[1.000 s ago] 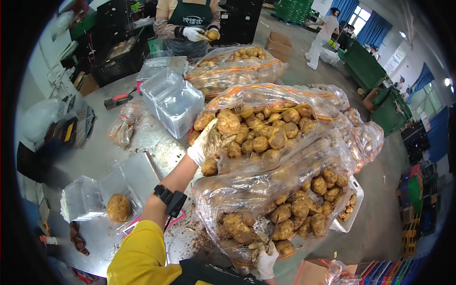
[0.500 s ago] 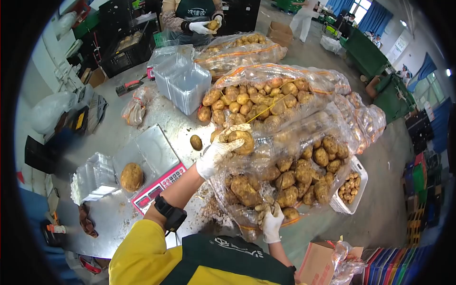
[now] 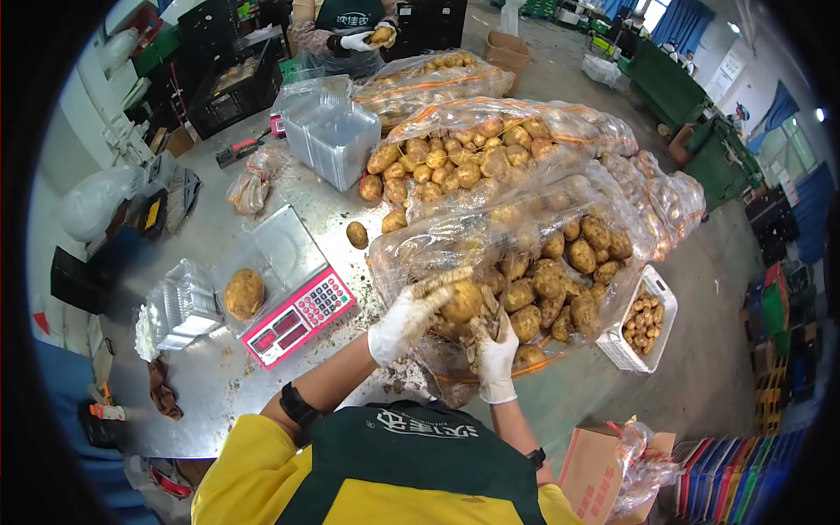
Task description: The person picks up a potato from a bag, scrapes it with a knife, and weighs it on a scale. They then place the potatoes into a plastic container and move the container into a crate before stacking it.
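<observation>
A potato [image 3: 463, 303] is held in the gloved left hand [image 3: 411, 319], above the left end of a clear plastic bag [image 3: 416, 249], with the fingers stretched along its far side. The gloved right hand [image 3: 493, 352] is raised just beside that potato, its fingers pointed away from the body; whether the potato is touched by it, or anything is gripped in it, cannot be told. The bag is filled with soil-marked potatoes [image 3: 549, 280], and behind it 2 more bags are lined up on the metal bench [image 3: 197, 442]. To the left, a pink scale [image 3: 302, 324] is placed on the bench, and 1 large potato [image 3: 245, 293] is carried over its plate on clear plastic. Clear containers [image 3: 185, 302] are set beside it, and more are stacked farther back. A small loose potato [image 3: 357, 234] is seen on the bench between scale and bags. At the right, small potatoes are held in a white crate [image 3: 649, 282]. Across the bench, a potato is held by a co-worker [image 3: 350, 22] in gloved hands.
</observation>
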